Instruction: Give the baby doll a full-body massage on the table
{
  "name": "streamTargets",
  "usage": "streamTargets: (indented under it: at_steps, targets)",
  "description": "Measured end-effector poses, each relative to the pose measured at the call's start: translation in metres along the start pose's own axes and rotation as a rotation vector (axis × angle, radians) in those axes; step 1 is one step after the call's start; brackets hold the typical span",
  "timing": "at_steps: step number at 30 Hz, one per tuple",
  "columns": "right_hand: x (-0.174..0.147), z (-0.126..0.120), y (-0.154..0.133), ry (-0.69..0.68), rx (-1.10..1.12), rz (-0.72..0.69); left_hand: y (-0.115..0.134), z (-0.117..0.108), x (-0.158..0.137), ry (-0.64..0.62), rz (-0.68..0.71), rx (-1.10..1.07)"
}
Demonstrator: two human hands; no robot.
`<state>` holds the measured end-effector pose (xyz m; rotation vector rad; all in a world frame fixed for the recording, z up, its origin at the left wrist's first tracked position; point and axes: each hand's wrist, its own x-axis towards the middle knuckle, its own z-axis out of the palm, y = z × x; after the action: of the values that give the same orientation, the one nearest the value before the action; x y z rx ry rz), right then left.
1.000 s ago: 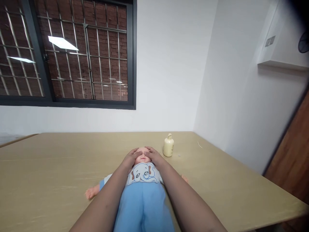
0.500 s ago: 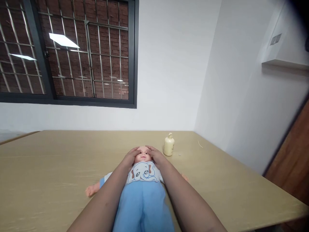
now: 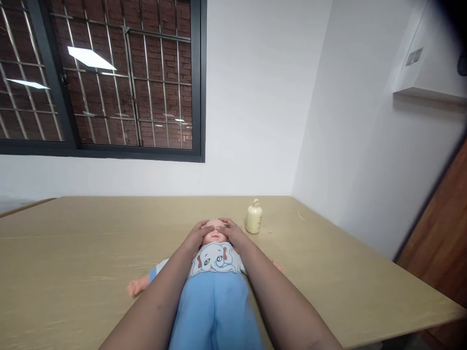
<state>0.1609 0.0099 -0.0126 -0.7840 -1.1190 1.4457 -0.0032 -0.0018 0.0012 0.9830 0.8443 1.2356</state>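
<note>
A baby doll (image 3: 215, 301) lies on its back on the table, in a white top with an elephant face and light-blue trousers. My left hand (image 3: 197, 236) cups one side of its head, fingers curved around and thumb across the eye area. On the other side my right hand (image 3: 233, 233) does the same, its thumb resting near the nose bridge. Both thumbs cover the doll's eyes, while its mouth shows below. The doll's arms stretch out to the sides, one small hand visible beyond each of my forearms.
A cream pump bottle (image 3: 254, 217) stands on the wooden table (image 3: 328, 272), just beyond my right hand. A thin pale strand (image 3: 301, 216) lies farther right. White walls meet behind the table, under a barred window (image 3: 127, 87).
Both thumbs have slid inward across the doll's face and now cover its eyes, which showed before. The doll's body and the bottle stay in place; my view has shifted slightly.
</note>
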Motion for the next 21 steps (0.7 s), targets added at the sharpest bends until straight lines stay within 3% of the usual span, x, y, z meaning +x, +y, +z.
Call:
streamTargets:
  at_steps: [8, 21]
  targets:
    - [0.005, 0.001, 0.002, 0.043, -0.16, -0.02, 0.0, 0.001, 0.002, 0.049, -0.001, 0.067]
    - [0.006, -0.005, 0.0, 0.041, 0.029, 0.102, -0.005, -0.008, 0.009, 0.033, -0.042, -0.139]
